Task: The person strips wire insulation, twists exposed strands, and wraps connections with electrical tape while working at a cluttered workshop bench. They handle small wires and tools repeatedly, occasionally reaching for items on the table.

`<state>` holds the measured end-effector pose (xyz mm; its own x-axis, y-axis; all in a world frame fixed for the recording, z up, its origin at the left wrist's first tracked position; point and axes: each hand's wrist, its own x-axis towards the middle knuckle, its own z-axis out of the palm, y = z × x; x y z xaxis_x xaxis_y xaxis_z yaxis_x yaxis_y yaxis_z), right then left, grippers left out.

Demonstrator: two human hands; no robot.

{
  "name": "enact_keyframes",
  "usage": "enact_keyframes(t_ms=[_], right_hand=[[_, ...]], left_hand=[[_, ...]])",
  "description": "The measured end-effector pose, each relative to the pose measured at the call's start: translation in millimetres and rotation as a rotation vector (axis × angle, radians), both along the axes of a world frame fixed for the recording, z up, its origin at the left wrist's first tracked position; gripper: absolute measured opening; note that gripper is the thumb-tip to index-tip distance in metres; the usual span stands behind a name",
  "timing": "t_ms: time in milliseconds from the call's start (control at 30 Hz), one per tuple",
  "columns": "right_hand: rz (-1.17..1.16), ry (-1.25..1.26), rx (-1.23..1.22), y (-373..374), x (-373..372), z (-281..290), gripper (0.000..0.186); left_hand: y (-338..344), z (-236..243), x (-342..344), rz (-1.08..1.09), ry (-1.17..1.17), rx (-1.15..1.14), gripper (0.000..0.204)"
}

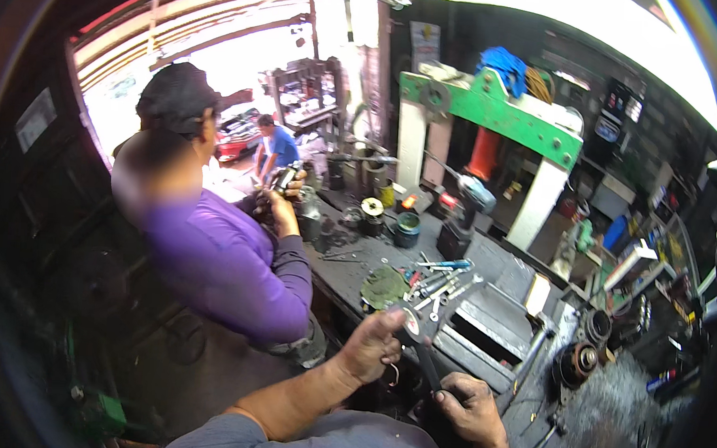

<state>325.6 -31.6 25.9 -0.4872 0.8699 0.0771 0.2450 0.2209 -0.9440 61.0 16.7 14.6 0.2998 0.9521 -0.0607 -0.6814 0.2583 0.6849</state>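
My left hand [375, 344] is closed around a roll of black tape [411, 322] with a pale core. A black strip [427, 365] stretches down from the roll to my right hand [469, 408], whose thumb and fingers pinch its lower end. Both hands are in front of my body at the near edge of the workbench [348, 264]. Just beyond them stand a grey metal vise [491, 328] and a heap of wrenches [444, 292] beside a dirty green cloth [384, 288].
To the left a person in a purple shirt [227, 258] handles a metal part [282, 181]. A cordless power tool [461, 221] stands upright on the bench, near a tin [408, 230]. Behind rises a green press frame [494, 113]. Round machine parts [576, 363] lie at right.
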Motion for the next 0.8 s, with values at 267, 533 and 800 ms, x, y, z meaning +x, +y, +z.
enact_keyframes(t_ms=[267,533,800], right_hand=[[0.127,0.115,0.087,-14.8,49.2,-22.2,0.035],[-0.146,0.191,0.124,-10.3,56.9,-13.1,0.085],[-0.014,0.128,0.138,-3.2,31.7,-0.4,0.027]], left_hand=[[-12.2,5.7,8.4,-0.191,-0.175,-0.085,0.062],[-25.5,41.3,37.5,-0.252,0.387,0.258,0.104],[-31.9,25.8,39.5,-0.376,0.39,0.203,0.083]])
